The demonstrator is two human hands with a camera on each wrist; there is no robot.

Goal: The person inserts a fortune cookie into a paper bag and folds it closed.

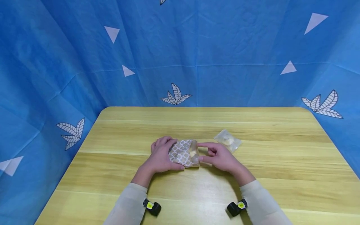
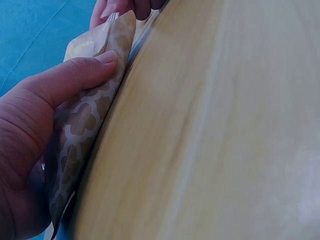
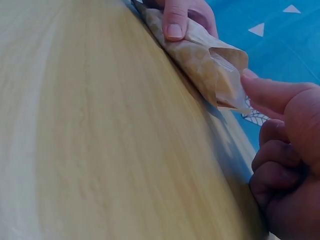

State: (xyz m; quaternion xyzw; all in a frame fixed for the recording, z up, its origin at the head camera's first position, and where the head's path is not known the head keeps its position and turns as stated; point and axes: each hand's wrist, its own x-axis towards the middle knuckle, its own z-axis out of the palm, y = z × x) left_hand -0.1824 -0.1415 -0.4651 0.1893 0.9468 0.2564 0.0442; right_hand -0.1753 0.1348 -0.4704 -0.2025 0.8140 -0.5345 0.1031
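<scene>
A flat tan-and-white patterned paper bag (image 1: 180, 152) lies near the middle of the light wooden table (image 1: 118, 134), well away from the edges. The left hand (image 1: 163, 157) grips the bag, with its thumb on the near edge and its other fingers at the far side. The bag's open end faces right, and a small clear plastic packet (image 3: 227, 82) shows in the opening. The right hand (image 1: 222, 157) is at that end, thumb and pointing finger stretched out and apart, the other fingers curled. A second see-through plastic packet (image 1: 228, 140) with something pale inside lies just behind the right hand. There is wide bare wood to the left and right. The table's back corners are round, and its back edge meets a blue cloth (image 1: 180, 40) with white triangles and leaves.
</scene>
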